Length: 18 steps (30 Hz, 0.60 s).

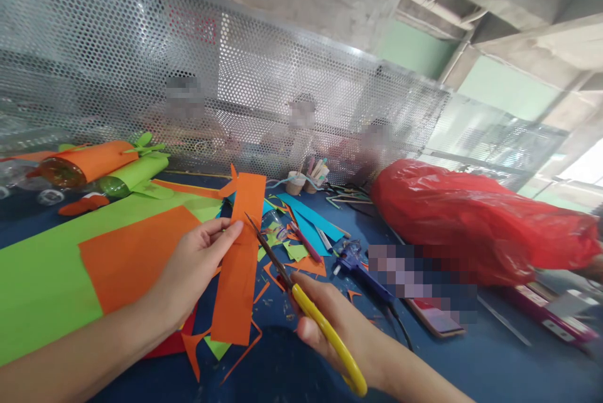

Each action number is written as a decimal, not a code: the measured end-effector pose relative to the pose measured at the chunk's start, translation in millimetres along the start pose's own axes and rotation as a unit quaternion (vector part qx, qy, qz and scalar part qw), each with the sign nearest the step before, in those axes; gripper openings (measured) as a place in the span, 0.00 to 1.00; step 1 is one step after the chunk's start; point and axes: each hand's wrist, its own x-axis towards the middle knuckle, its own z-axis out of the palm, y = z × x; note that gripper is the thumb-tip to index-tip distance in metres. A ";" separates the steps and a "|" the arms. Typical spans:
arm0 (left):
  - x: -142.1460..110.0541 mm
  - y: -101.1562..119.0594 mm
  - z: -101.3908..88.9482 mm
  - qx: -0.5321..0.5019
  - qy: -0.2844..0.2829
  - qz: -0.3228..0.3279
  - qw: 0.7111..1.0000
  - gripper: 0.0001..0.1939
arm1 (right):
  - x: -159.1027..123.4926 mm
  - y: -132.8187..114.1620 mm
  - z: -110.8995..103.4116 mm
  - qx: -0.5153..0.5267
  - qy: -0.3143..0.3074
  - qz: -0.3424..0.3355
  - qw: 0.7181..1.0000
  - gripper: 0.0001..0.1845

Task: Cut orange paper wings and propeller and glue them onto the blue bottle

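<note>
My left hand (193,265) pinches a long orange paper strip (235,302) by its left edge, thumb on top. The strip is held over the blue table, its long side pointing away from me. Wrapped in my right hand (351,321) is a pair of scissors (325,331) with yellow handles. The dark blades look almost together, and their tip is at the strip's right side, close to my left thumb. Whether they touch the paper, I cannot tell. Beneath my left forearm lie an orange sheet (141,249) and a larger green sheet (38,284).
Paper scraps (296,251) litter the blue table (301,371). A blue glue gun (362,274), a phone (436,315) and a red plastic bag (452,221) are on the right. Paper-wrapped bottles (98,164) lie at left. Cups of pens (296,183) stand before a perforated metal screen (282,70), people behind it.
</note>
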 end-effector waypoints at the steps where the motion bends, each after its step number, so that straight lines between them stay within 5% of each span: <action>1: 0.3 -0.1 -0.2 0.002 0.002 0.001 1.000 0.10 | 0.0 0.1 0.1 -0.002 -0.001 -0.002 1.000 0.36; 18: 0.1 -2.4 -0.7 -0.002 0.010 -0.007 1.000 0.10 | 1.9 5.1 1.7 -0.025 0.001 -0.010 1.000 0.37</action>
